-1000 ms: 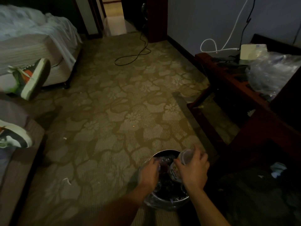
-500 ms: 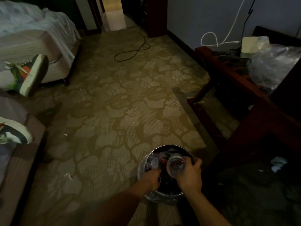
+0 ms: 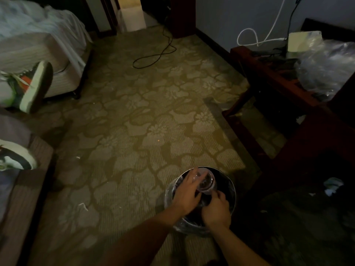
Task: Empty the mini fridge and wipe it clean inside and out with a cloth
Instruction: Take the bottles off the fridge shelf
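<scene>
Two hands, left [image 3: 189, 191] and right [image 3: 216, 210], hold tilted cup [image 3: 206, 181] over bin [image 3: 231, 191].

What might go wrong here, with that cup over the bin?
The cup is held over the bin near its far rim; anything left inside might spill onto the carpet. The room is dim, so the left hand might fumble it. The black cord on the floor might trip someone.

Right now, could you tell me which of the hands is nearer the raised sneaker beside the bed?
Left. The left hand is over the bin's left side, toward the sneaker; the right hand is further right.
</scene>
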Action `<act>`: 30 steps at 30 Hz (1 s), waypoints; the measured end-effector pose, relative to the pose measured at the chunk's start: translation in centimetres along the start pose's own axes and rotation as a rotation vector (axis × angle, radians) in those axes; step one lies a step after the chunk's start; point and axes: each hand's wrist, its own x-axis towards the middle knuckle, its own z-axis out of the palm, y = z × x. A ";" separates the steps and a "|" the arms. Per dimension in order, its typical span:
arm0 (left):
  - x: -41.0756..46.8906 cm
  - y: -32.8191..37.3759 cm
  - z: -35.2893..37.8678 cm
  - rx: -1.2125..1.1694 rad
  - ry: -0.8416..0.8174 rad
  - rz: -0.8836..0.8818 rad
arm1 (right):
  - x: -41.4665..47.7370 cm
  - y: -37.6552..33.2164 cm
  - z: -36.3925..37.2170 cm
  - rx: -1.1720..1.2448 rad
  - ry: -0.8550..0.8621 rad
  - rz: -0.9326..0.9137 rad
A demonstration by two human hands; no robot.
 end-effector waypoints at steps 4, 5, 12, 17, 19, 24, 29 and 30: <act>0.0 0.4 0.4 0.078 -0.064 0.154 | 0.3 0.1 0.0 -0.035 0.028 0.054; -0.1 0.1 0.8 0.098 -0.082 0.177 | 0.5 0.1 0.0 -0.041 0.019 0.049; -2.0 -1.2 2.7 0.073 -0.120 0.078 | 1.2 0.1 0.4 -0.083 -0.102 0.021; -3.8 -2.4 2.2 0.155 -0.174 -0.017 | 1.3 -0.7 -0.3 -0.054 -0.170 -0.010; -4.0 -2.3 1.4 0.185 -0.246 -0.046 | 1.2 -1.2 -1.3 -0.032 -0.169 -0.005; -3.4 0.3 -2.2 0.121 -0.251 -0.137 | 0.6 -0.8 -4.0 -0.021 -0.087 -0.023; -3.9 2.3 -5.8 0.093 -0.202 -0.071 | -1.0 -0.5 -7.2 -0.023 -0.037 -0.065; -4.1 2.8 -6.6 0.089 -0.187 -0.049 | -1.4 -0.7 -7.8 -0.020 -0.018 -0.074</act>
